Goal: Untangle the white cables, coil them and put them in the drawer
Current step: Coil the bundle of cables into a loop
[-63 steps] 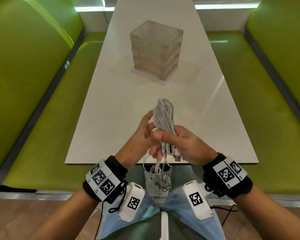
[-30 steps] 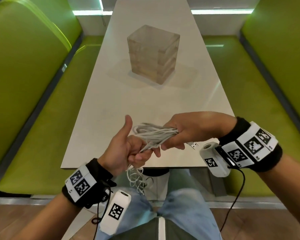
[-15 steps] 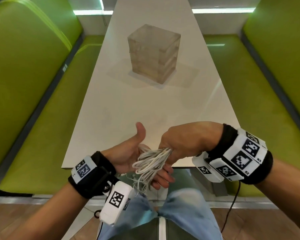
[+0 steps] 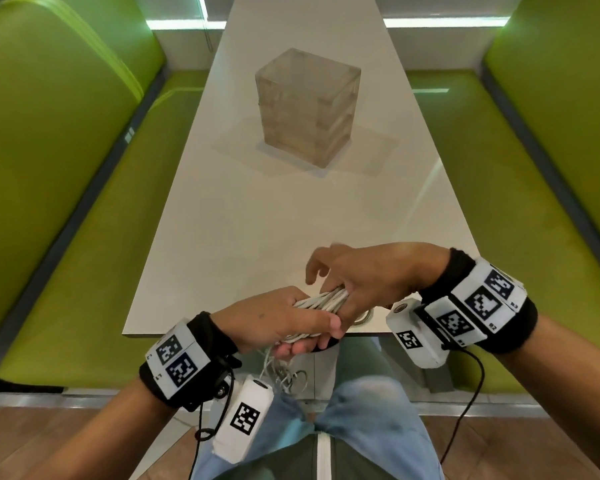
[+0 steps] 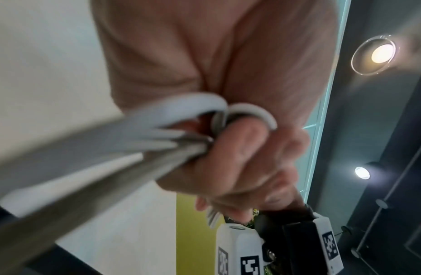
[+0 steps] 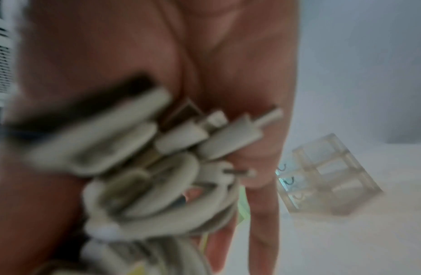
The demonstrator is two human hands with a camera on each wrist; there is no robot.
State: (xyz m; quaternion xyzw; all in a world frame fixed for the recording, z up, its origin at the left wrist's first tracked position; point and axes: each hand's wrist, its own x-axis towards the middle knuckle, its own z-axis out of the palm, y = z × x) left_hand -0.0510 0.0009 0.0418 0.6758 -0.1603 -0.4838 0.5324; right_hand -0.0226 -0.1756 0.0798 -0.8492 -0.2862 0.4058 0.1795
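Note:
The bundle of white cables [image 4: 323, 301] lies between both hands just above the table's near edge. My left hand [image 4: 278, 320] is turned back-up, with thumb and fingers wrapped round the bundle. Loose cable ends [image 4: 284, 372] hang below it over my lap. My right hand [image 4: 378, 275] holds the other end, with its forefingers lifted and blurred. In the right wrist view several plugs [image 6: 216, 130] of the cables [image 6: 146, 167] press against the palm. In the left wrist view the cables [image 5: 87, 148] loop over curled fingers [image 5: 242, 148]. The translucent drawer unit [image 4: 309, 105] stands mid-table.
The white table [image 4: 291, 220] runs away from me between two green benches [image 4: 66, 237] [image 4: 534, 220]. The drawer unit [image 6: 327, 178] looks closed and is well beyond the hands. My knees in jeans are under the near edge.
My left hand has turned from palm-up with the thumb raised to back-up, closing round the bundle. My right hand has risen slightly over the table edge and lifted its forefingers.

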